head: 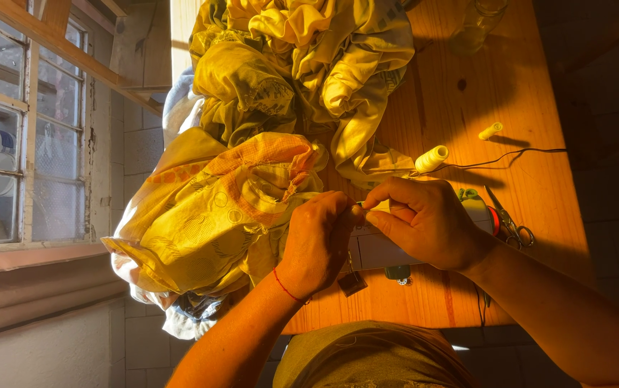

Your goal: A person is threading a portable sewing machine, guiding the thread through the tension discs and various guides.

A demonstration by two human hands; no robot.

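My left hand and my right hand meet fingertip to fingertip over the top of a white sewing machine on a wooden table. Both pinch at something small between them, too small to make out. A red string circles my left wrist. Yellow patterned fabric lies bunched just left of my left hand, touching it. More yellow cloth is piled at the table's far end.
A cream thread spool stands on the machine and a smaller spool lies on the table. Scissors rest right of my right hand. A dark cord trails across the table. A glass jar stands at the far edge, a window at left.
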